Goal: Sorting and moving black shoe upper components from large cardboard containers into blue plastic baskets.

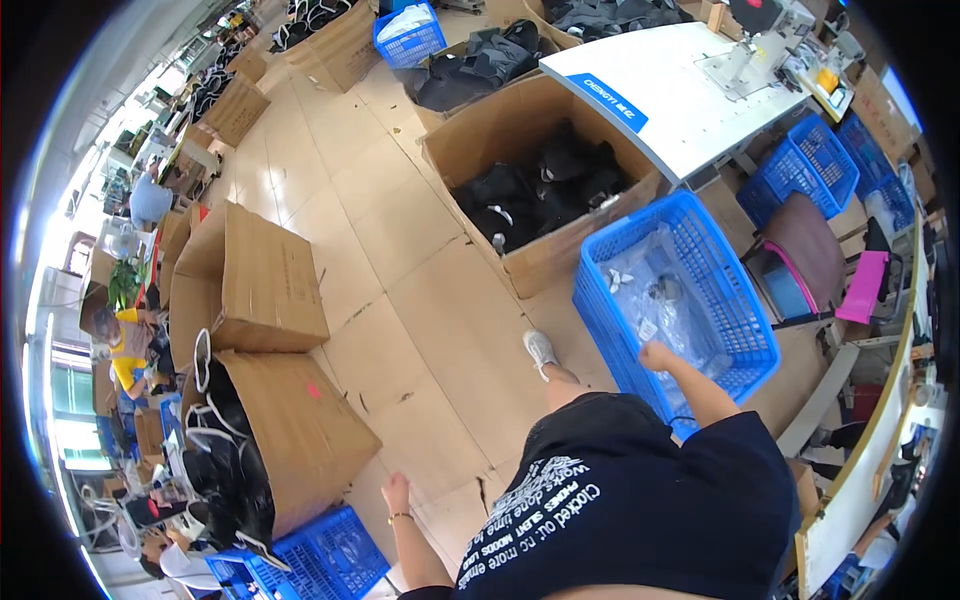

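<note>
While right hand (656, 356) curls near one blue crate (597, 345), left hand (397, 494) likewise, grips unclear

My shirt (690, 500): several lines of white lettering (535, 515) across the front. Surface (655, 75): blue label (607, 101) on the edge, white Latin capitals, then Chinese characters. Box (265, 275) on my left: faint print, too small to read.

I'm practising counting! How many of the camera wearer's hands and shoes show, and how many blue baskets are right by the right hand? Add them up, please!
Hands: 2 (left hand, right hand)
Shoes: 1 (white shoe)
Blue baskets right by the right hand: 1 (blue basket)
Total: 4
</note>
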The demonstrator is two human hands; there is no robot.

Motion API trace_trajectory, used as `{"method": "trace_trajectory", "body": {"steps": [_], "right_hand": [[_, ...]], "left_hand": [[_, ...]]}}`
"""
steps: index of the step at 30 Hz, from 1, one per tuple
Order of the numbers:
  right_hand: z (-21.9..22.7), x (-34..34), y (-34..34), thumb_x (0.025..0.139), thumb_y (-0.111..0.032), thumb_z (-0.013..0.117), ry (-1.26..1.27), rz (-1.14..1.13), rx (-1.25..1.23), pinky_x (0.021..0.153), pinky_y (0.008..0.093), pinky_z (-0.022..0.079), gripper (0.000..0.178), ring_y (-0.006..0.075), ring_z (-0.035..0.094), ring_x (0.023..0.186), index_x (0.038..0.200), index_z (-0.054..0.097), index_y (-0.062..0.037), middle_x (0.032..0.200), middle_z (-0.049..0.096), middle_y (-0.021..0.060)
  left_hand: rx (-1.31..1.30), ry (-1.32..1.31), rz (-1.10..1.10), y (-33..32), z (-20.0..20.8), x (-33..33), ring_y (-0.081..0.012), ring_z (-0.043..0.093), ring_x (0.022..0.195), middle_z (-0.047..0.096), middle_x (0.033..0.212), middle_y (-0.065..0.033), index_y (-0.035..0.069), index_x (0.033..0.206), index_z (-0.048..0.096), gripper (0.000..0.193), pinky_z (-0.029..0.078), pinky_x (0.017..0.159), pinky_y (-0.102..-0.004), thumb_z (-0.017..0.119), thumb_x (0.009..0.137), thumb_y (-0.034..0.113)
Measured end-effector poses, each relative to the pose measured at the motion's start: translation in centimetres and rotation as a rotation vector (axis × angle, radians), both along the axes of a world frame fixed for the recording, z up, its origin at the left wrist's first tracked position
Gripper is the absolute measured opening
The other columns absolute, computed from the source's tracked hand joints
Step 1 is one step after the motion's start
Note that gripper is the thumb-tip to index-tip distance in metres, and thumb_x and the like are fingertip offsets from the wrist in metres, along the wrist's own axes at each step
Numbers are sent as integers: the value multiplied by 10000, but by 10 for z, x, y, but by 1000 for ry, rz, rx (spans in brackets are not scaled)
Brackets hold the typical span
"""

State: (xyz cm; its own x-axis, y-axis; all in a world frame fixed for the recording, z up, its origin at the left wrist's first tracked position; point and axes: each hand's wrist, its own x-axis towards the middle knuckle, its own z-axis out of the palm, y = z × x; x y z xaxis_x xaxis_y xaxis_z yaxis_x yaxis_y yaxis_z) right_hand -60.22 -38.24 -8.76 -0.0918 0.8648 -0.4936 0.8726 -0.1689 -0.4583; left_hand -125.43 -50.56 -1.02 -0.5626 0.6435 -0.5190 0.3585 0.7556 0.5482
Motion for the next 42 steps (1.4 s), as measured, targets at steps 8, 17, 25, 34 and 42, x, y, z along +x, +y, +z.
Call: {"method": "trace_trajectory", "body": {"steps": [8,17,25,34,42], "right_hand": [[45,-116,267,702,-205,520,318,-179,366,665,404,437,186,340,540,741,694,584,-30,744,570,178],[22,-205,404,644,-455,589,257,-36,-15,754,387,429,573,340,539,862,925,534,42,907,559,225],[-11,-246,420,653,-448,600,10,-54,-221,747,385,447,535,314,545,875,930,535,6,918,567,191],[-5,-300,424,760,-128,469,-347,-329,-333,719,332,474,190,212,575,884,856,633,-124,915,606,70],[-12,-344,387,746,-152,479,-389,-179,-303,667,324,483,177,202,594,828,803,646,-141,863,621,42]], "left_hand": [[-112,-58,-851,200,44,140,-178,583,695,600,801,-129,19,1015,545,288,458,642,-270,527,770,169],[-466,70,-850,274,8,31,-255,587,809,603,855,-164,52,940,597,307,455,697,-310,532,741,276],[-365,-30,-1320,486,-62,-41,-275,581,725,597,800,-158,99,877,615,210,443,647,-324,477,758,203],[-313,104,-1239,764,-28,-37,-170,573,589,593,675,-99,36,880,591,289,447,553,-289,483,780,285],[-161,-219,-1284,755,-39,62,-189,590,718,609,804,-126,-6,969,556,408,450,649,-274,512,773,349]]}}
